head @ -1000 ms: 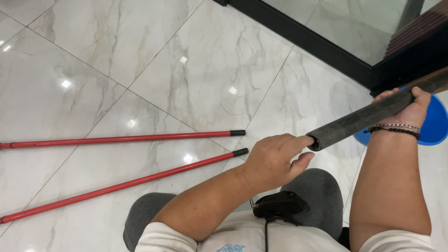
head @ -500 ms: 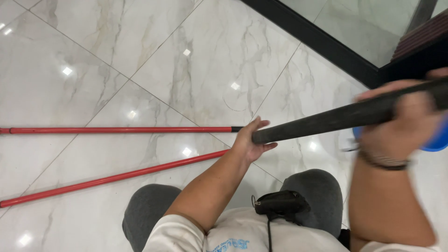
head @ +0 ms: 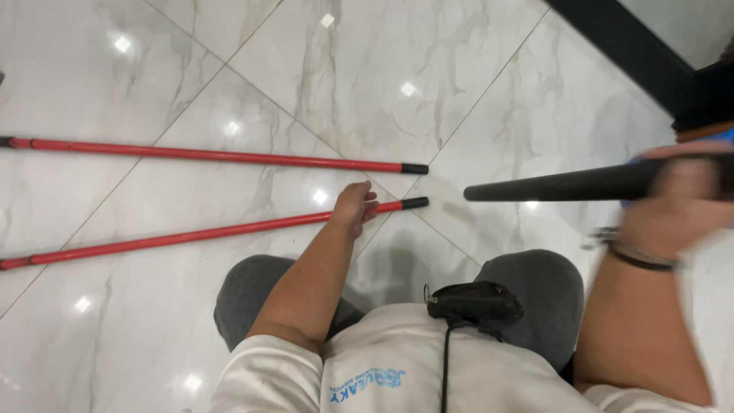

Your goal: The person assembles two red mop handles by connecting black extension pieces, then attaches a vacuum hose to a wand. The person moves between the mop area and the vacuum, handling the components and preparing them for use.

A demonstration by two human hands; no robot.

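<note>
On glossy marble floor (head: 474, 69), left hand (head: 353, 208) over slim red pole (head: 191, 235).

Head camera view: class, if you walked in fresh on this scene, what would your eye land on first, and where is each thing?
Two red poles lie on the pale marble floor, the far red pole stretching leftward and the near red pole below it. The left hand reaches down onto the near one close to its black-capped end. At the right edge, the blurred right hand grips a black pole held level above the floor.
</note>
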